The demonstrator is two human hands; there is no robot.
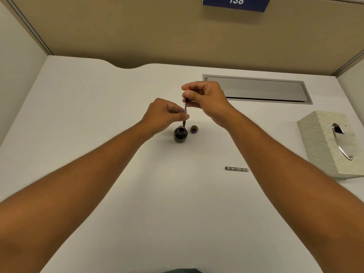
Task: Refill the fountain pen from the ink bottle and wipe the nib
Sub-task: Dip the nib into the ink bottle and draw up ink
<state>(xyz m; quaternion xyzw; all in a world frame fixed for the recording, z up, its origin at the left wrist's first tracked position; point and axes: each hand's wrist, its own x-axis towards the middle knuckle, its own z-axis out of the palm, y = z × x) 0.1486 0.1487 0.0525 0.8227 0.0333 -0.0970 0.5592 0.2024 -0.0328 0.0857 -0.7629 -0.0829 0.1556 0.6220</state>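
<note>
Nearest to the person, a silver pen barrel (237, 169) lies flat on the white desk (98, 174), well this side of the ink bottle (180, 134) and off to its right. Judging by that, it was unscrewed and parked there so the converter is reachable.

Now the ink bottle itself: small, dark, round-shouldered, open, standing upright mid-desk. Its cap (194, 129) sits just beside it on the right, close enough to grab again but clear of the working line.

Directly above the bottle, the fountain pen (185, 110) stands almost vertical, nib end down at the bottle's mouth; whether the nib is under the ink I cannot tell. It looks thin, with a clear tube section and a dark tip. The left hand (165, 115) pinches it low down, thumb and fingertips closed on the section, likely to steady the nib. The right hand (204, 97) closes on the top end, fingers bunched there, probably working the converter knob to draw ink.

To the right of the bottle, well apart, a tissue box (331, 142) waits, presumably for the wipe. Beyond the bottle, a grey cable hatch (266, 89) sits in the desk.
</note>
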